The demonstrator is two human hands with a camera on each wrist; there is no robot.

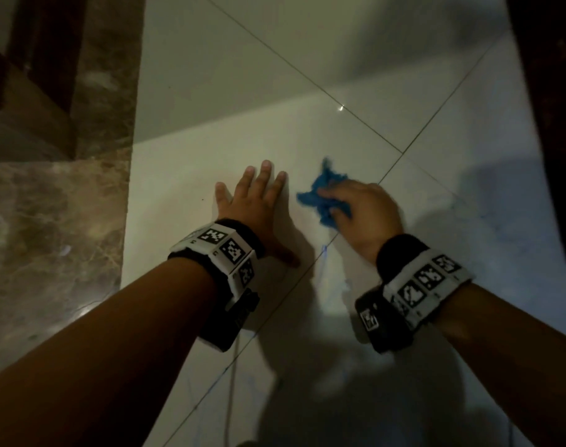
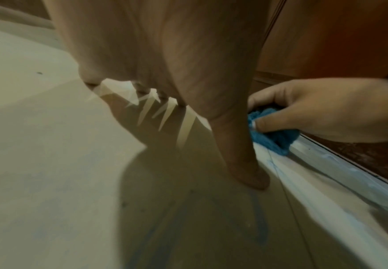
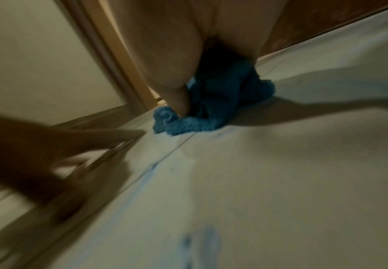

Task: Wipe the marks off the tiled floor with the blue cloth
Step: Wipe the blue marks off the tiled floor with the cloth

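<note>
Your two forearms, each with a marker-covered wrist band point(image 1: 225, 253), reach down over the tiled floor point(image 1: 210, 101), and your left hand point(image 1: 255, 204) lies flat on it, fingers straight and spread, just beside the blue cloth point(image 1: 320, 195). Your right hand point(image 1: 365, 211) has its grip curled round the bunched cloth, pressing it onto the floor by a grout line point(image 1: 420, 133). Faint blue marks point(image 3: 200, 242) streak the tiles nearer you than the cloth.
</note>
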